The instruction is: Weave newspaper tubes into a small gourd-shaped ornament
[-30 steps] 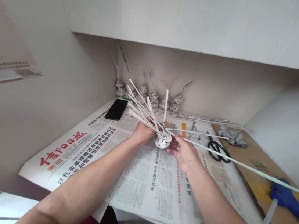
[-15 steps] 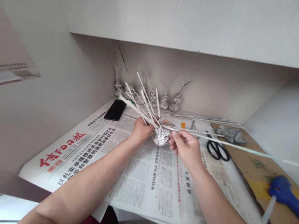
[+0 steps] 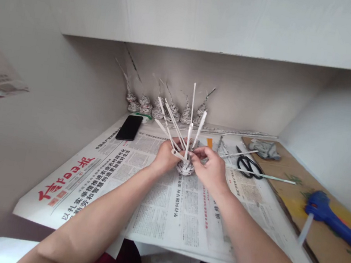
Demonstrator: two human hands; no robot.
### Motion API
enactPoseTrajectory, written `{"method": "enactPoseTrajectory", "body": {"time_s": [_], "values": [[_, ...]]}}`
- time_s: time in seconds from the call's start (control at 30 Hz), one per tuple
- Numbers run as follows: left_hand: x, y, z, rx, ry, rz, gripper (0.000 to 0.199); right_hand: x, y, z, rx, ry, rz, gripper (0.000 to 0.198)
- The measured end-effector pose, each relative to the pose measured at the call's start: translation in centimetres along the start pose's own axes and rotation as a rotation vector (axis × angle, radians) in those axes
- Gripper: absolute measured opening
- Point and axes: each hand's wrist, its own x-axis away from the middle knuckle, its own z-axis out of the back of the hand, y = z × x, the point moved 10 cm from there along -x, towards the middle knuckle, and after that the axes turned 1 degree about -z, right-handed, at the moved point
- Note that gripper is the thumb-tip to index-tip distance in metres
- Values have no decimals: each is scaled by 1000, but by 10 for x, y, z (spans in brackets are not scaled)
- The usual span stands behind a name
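Between my hands is a small round piece woven from rolled paper point(image 3: 185, 167), with several white paper sticks point(image 3: 171, 118) fanning up out of its top. My left hand point(image 3: 168, 153) is closed around its left side, and the far fingers are partly hidden behind the sticks. On the other side, my right hand point(image 3: 211, 168) pinches at the upper rim, thumb and forefinger close together. From near that hand, a long paper strip point(image 3: 265, 176) runs out to the right, passing over the black-handled scissors point(image 3: 249, 166).
Newspaper point(image 3: 152, 206) covers the table. Several finished woven gourd shapes point(image 3: 158, 108) stand along the back wall. A black phone point(image 3: 129, 127) lies at left. A cardboard sheet point(image 3: 321, 230) at right carries a blue glue gun point(image 3: 333, 214) and a crumpled grey cloth point(image 3: 264, 149).
The woven piece has turned, so its sticks now point more upright instead of leaning left. My right hand has moved in closer to the rim.
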Motion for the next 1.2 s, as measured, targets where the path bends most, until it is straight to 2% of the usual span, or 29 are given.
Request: {"method": "enactPoseTrajectory", "body": {"time_s": [0.13,0.4,0.53,0.6,0.67,0.73,0.83,0.9,1.07,1.2], "values": [[1,-4,-2,-42,-21,25,29,0,11,-4,-47,-37,-119,18],[2,3,9,-75,110,-4,15,-2,27,-4,60,-51,-228,15],[1,-7,9,-32,126,20,15,-2,37,-7,122,-99,-287,16],[0,-10,8,-34,114,13,15,-1,46,-12,47,-117,-352,17],[-1,-12,8,-37,112,12,15,-1,55,-17,-127,-96,-407,17],[-1,-13,8,-44,93,25,15,-2,58,-20,-274,-47,-400,18],[-1,-10,7,-56,67,52,15,-3,55,-22,-372,-6,-332,19],[0,-8,5,-51,42,68,19,-3,52,-22,-389,5,-297,17],[1,-2,-10,22,-114,78,31,-2,45,-16,-320,60,-217,13],[3,-7,-9,47,-94,114,28,-2,44,-18,-353,53,-211,12]]}}
